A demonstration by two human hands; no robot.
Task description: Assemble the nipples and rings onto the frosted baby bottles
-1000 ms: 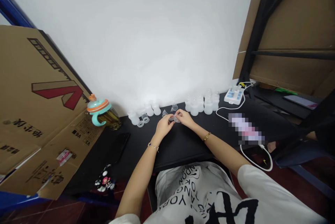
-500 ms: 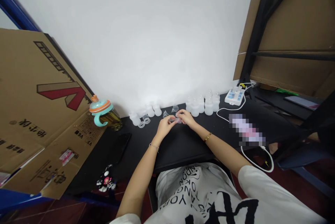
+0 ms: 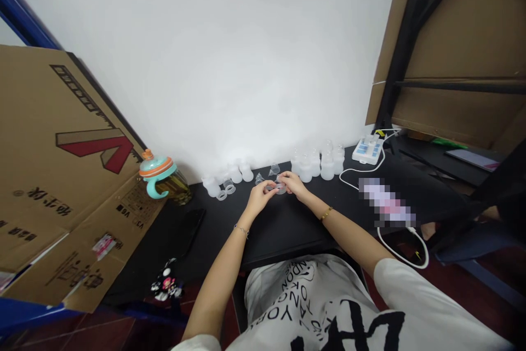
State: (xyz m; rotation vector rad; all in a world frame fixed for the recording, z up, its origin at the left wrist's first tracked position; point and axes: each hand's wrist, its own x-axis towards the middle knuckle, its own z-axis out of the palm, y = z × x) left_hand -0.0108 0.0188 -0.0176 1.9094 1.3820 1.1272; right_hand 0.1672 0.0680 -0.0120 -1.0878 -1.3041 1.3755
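Close together over the black table, my left hand [image 3: 261, 196] and my right hand [image 3: 293, 185] are pinched around a clear bottle ring [image 3: 281, 190]. A small translucent piece, apparently a teat, shows at my right fingertips; its details are too small to make out. Just beyond my hands lie clear teats, one [image 3: 258, 179] by my left hand and another [image 3: 274, 168] farther back. To the left are loose clear rings [image 3: 222, 195] and several white, frosted bottles [image 3: 211, 186]. On my right stand several bottles [image 3: 327, 169] with teats on top.
A teal-lidded jug [image 3: 158, 173] stands at the left beside a cardboard box [image 3: 74, 165]. A dark phone [image 3: 192, 230] and a keychain [image 3: 166, 284] lie at the left edge. At the right are a white power strip [image 3: 367, 151], its cable, and a blurred object [image 3: 387, 203].
My hands stay in nearly the same place, with my fingers shifting slightly on the ring. The bottles and loose parts have not moved.
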